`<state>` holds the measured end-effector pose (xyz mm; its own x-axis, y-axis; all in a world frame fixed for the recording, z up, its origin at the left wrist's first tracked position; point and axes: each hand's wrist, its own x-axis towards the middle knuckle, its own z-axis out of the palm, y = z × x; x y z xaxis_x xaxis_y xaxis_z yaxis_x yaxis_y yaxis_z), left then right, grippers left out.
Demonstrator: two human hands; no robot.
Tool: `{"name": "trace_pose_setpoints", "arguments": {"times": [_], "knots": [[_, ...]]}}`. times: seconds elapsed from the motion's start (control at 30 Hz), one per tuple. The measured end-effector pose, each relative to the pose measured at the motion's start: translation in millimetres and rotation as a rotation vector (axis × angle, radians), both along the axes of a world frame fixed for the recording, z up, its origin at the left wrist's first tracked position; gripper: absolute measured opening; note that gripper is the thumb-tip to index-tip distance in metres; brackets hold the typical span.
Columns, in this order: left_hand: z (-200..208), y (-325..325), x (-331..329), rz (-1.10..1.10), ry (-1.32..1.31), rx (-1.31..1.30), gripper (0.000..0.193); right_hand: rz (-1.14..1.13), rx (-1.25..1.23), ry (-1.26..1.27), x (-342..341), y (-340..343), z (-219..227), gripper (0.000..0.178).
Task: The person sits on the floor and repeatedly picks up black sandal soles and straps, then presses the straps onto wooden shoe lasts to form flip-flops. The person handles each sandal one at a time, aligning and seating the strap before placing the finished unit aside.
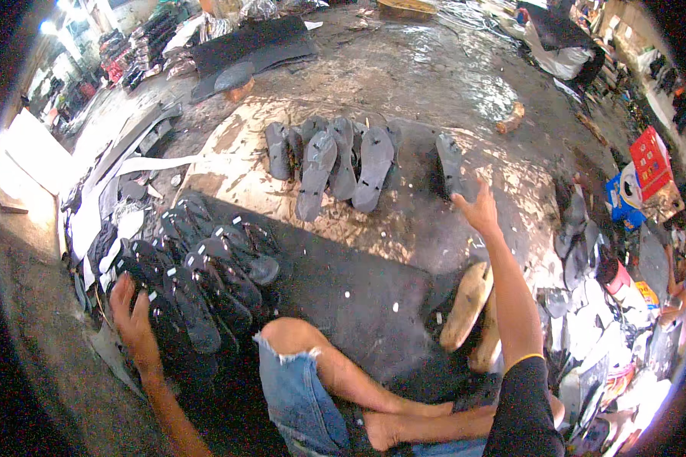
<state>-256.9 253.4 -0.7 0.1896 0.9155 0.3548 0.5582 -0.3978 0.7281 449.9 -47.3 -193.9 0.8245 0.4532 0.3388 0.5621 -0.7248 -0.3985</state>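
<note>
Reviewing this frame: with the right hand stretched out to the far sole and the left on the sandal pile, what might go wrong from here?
The right hand reaches far forward to a lone dark sole; its fingers may only graze the edge and push it away. The left hand rests on the overlapping stack of strapped sandals, which might slide apart if leaned on. Wooden foot forms lie right under the outstretched arm and could get knocked.

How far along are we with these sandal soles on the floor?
Looks done: a dark strapped sandal pile stacked by the left hand, which rests on it. In hand: the right hand reaches, open, toward a lone grey sole. Apparently left: the row of strapless grey soles.
</note>
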Motion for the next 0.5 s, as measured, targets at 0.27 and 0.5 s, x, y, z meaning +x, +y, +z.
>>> {"name": "trace_pose_setpoints", "arguments": {"times": [0.27, 0.5], "knots": [[-197.1, 264.4, 305.4, -0.175, -0.237, -0.69, 0.08, 0.057, 0.798, 0.759, -30.1, 180.0, -36.4, 0.1], [-197.9, 147.5, 458.2, -0.505, -0.539, -0.952, 0.098, 0.027, 0.921, 0.975, -89.1, 219.9, -47.6, 0.098]]}}
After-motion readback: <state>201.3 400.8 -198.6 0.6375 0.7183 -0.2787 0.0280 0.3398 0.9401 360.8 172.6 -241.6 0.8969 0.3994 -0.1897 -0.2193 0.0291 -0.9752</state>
